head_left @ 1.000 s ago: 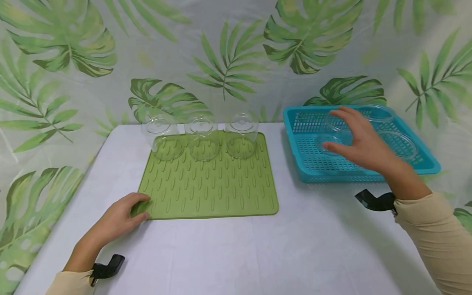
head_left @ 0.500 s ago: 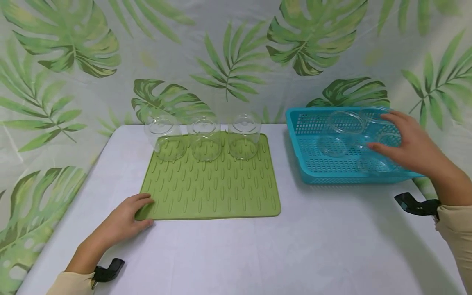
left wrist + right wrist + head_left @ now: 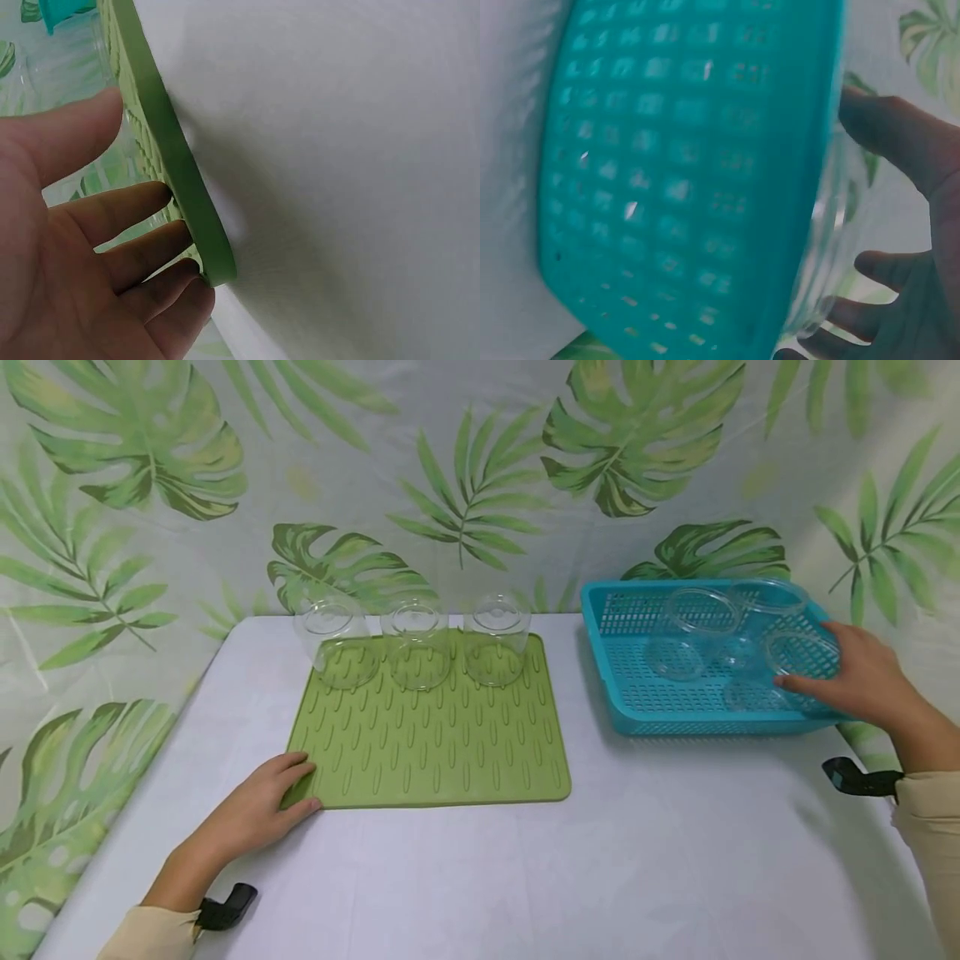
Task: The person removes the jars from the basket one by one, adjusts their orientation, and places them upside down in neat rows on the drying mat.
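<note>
Three clear glass cups stand upside down along the back of a green ribbed mat (image 3: 427,752): the left cup (image 3: 341,647), middle cup (image 3: 416,647) and right cup (image 3: 497,643). At the mat's near left corner lies my left hand (image 3: 258,802), its fingers spread against the edge and holding nothing. My right hand (image 3: 870,681) is at the right end of a blue plastic basket (image 3: 720,720), thumb and fingers spread around the rim of a clear glass cup (image 3: 798,652) inside. In the right wrist view, the basket wall hides much of this cup (image 3: 821,262); firm contact is unclear.
Further clear glass cups sit in the basket, one at its left (image 3: 701,610) and one at its back right (image 3: 772,597). A white cloth (image 3: 480,877) covers the table. Behind hangs a leaf-patterned curtain (image 3: 480,468).
My right hand has moved right across the basket, then lowered to the front right cup. My left hand stays at the mat's corner, with its thumb shifted slightly right. The view has shifted slightly.
</note>
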`<action>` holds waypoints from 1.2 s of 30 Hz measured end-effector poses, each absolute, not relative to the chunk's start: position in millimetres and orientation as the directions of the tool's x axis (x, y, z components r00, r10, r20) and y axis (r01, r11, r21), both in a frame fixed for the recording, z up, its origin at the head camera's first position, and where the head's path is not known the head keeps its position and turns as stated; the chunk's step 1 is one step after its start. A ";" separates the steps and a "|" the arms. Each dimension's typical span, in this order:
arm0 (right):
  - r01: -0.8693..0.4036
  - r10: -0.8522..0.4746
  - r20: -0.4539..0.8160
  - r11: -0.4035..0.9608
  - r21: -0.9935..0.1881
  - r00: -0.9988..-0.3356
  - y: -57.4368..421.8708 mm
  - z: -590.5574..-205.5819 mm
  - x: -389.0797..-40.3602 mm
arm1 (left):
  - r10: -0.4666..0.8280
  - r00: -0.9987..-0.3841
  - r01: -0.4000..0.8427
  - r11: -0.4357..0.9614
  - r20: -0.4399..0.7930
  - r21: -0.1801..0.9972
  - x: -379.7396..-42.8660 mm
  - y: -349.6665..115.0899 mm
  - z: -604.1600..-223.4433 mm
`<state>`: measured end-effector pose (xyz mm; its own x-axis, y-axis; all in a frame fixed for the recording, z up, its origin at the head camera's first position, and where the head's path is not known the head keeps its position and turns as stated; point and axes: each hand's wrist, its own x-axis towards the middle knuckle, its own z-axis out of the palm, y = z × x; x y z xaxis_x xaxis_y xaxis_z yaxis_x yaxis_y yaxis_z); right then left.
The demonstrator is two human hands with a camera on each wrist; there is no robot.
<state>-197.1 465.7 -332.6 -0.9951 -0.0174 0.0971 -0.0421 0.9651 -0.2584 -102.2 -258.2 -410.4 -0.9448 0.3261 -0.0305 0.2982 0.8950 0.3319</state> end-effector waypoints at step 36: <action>0.223 0.182 -0.147 0.909 -0.351 -0.972 482.8 -359.0 -191.5 | 0.326 -0.941 0.277 0.899 -0.095 0.339 -110.1 -257.5 -410.0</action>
<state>-191.5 482.8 -359.0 -0.9722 0.1818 -0.1474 0.2232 0.9093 -0.3512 -110.1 -257.5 -410.0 -0.9405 0.3260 -0.0954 0.2772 0.8990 0.3390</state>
